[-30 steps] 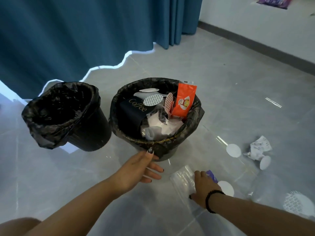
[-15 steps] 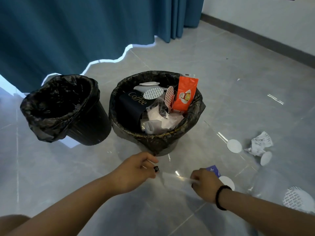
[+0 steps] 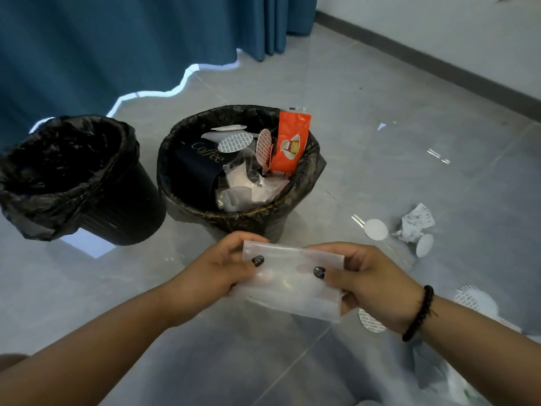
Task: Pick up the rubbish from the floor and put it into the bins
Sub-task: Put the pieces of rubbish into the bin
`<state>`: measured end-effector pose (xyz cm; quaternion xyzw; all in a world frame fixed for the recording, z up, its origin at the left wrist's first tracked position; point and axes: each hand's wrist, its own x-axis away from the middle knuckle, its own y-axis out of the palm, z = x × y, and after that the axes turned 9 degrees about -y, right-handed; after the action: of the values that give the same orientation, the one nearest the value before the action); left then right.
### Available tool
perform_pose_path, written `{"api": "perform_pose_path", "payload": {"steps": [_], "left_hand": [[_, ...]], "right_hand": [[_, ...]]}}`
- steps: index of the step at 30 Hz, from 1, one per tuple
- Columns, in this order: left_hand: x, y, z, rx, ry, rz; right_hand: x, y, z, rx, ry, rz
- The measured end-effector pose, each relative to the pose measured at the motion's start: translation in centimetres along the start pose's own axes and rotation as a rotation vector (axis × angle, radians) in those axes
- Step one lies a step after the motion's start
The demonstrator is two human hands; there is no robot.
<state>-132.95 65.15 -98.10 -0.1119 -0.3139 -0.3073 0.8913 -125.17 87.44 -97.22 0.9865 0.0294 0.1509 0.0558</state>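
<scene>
Head camera view: both hands now hold a clear plastic bag (image 3: 292,281) up off the floor (image 3: 409,159), just in front of the fuller of two black-lined bins. A second ago the bag lay flat on the tiles under the right hand alone; half a second ago the left hand had reached its other end. The left hand (image 3: 222,268) pinches the bag's left edge, thumb on top, and the right hand (image 3: 369,279), a dark bracelet at its wrist, grips the right edge the same way, so the bag hangs stretched between them. The right bin (image 3: 304,197) already holds a coffee cup, an orange packet and wrappers, while the left bin (image 3: 96,194) looks empty. With the bag lifted, dropping it into a bin is probably the next step. Still on the floor to the right are a crumpled wrapper (image 3: 415,225) and several white discs (image 3: 375,229).
</scene>
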Motion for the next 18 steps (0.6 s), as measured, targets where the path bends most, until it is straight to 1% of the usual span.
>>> {"api": "perform_pose_path", "payload": {"steps": [3,5,6,9,10,11,13,16,18], "left_hand": [[0.2,0.5,0.2,0.141,0.009,-0.018],[0.3,0.8,0.2,0.200,0.008,-0.041],[0.4,0.9,0.0,0.228,0.000,-0.067],[0.9,1.2,-0.2,0.294,-0.041,-0.182],[1.0,1.4,-0.1,0.313,-0.042,-0.196],[1.1,1.6,0.0,0.328,-0.031,-0.187],[1.0,2.2,0.3,0.343,-0.001,-0.111],[0.7,2.8,0.3,0.319,0.026,0.015],[0.7,2.8,0.3,0.287,0.041,0.030]], "right_hand": [[1.1,-0.5,0.2,-0.089,0.021,0.058],[1.9,-0.6,0.1,-0.081,0.011,0.080],[2.3,-0.6,0.1,-0.005,-0.026,0.082],[3.2,-0.1,-0.2,0.412,-0.205,0.109],[3.5,0.2,-0.2,0.519,-0.239,0.128],[3.7,0.5,-0.1,0.577,-0.263,0.153],[4.0,1.1,-0.2,0.605,-0.268,0.202],[3.8,1.2,0.0,0.548,-0.242,0.246],[3.6,1.1,0.2,0.453,-0.214,0.310]]}}
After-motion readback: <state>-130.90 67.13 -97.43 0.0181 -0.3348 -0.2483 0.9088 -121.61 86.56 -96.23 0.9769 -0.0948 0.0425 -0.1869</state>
